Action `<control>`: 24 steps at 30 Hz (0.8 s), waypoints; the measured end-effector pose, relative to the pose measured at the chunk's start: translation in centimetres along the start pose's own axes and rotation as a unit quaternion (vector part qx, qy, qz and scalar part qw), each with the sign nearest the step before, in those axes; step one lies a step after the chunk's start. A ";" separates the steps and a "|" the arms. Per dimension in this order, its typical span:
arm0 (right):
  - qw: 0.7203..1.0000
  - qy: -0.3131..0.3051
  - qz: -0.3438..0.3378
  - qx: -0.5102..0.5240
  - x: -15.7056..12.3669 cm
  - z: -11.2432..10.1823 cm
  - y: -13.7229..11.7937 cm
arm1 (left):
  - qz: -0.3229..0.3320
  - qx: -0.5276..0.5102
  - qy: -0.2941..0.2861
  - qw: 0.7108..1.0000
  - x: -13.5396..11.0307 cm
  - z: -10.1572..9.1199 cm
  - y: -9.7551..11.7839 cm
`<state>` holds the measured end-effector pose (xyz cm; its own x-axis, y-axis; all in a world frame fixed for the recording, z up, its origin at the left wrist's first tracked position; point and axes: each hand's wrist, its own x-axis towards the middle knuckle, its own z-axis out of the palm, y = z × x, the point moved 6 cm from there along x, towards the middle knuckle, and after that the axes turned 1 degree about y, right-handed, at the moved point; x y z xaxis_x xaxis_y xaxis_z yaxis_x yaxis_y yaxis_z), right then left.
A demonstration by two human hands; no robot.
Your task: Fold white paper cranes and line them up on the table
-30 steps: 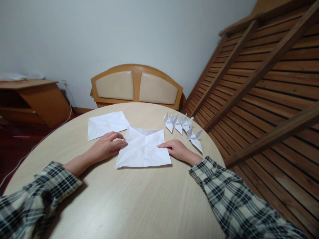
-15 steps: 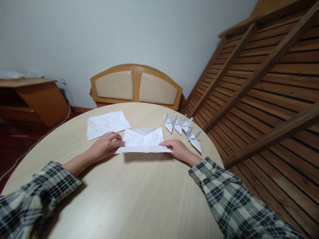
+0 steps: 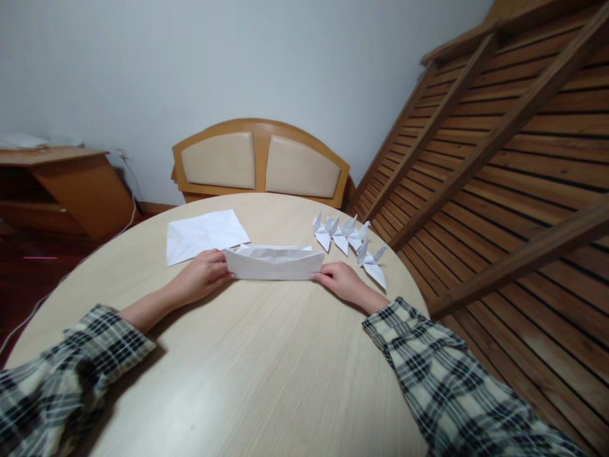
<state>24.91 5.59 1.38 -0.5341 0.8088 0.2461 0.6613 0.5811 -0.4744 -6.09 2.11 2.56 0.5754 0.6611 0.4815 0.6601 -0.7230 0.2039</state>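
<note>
A white creased paper sheet (image 3: 273,263) lies across the round table (image 3: 247,368), its near half lifted and folding away from me. My left hand (image 3: 202,276) pinches the sheet's left end. My right hand (image 3: 340,281) pinches its right end. Both hands rest on the tabletop, in plaid sleeves.
A second creased white sheet (image 3: 202,233) lies flat behind my left hand. Several folded paper cranes (image 3: 347,241) stand in a row at the right rear of the table. A wooden chair (image 3: 259,165) faces me across it; slatted wood panels (image 3: 499,158) lean at the right.
The sheet lay flat a second ago. Both hands have lifted its near edge and swung it up and away, so the paper now stands folded roughly in half.
</note>
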 end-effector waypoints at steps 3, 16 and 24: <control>1.000 -0.004 0.009 0.014 0.0 0.1 -0.1 | 0.003 0.022 -0.027 0.999 0.2 0.2 0.3; 0.998 0.015 0.052 0.015 0.1 0.3 -0.1 | -0.075 0.021 -0.045 0.996 0.1 0.6 0.0; 0.999 -0.008 0.054 0.004 0.1 0.5 -0.6 | -0.054 0.144 0.057 0.986 0.2 -0.6 2.7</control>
<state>24.22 5.30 1.25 -0.4684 0.8649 0.1803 0.7109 0.4901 -0.5043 -4.51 0.21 3.75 0.4462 0.6926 0.5668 0.8342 -0.5512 0.0168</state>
